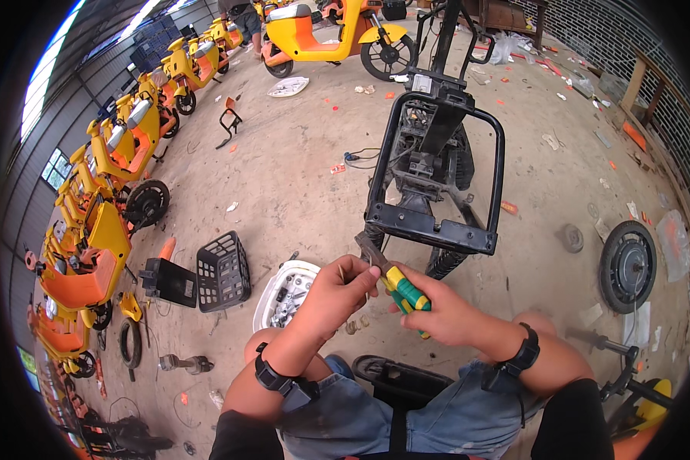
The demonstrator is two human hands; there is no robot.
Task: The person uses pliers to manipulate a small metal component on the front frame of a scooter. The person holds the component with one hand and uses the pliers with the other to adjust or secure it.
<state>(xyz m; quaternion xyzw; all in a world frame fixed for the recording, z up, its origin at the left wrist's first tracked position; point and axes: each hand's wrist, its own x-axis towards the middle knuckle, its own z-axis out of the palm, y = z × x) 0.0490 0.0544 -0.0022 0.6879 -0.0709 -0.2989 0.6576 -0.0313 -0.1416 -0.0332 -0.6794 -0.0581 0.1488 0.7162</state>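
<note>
My right hand (446, 308) is wrapped round the green-and-yellow handles of a pair of pliers (406, 288). Its dark metal jaws point up and to the left, toward the rear of the bare scooter frame (433, 221). Beside the jaws, my left hand (331, 297) is closed in a pinch, thumb against fingers. Whatever it may pinch is too small to make out. Just left of that hand stands a white tray (264, 305) with several loose metal parts in it. The black frame has a looped carry rail and a dark shock absorber (443, 264) under it.
A black plastic basket (224, 272) and a black box (169, 282) stand to the left. Yellow scooters (100, 230) line the left wall; another scooter (322, 38) is parked ahead, near a standing person (241, 19). A hub-motor wheel (627, 267) lies right. Litter dots the floor.
</note>
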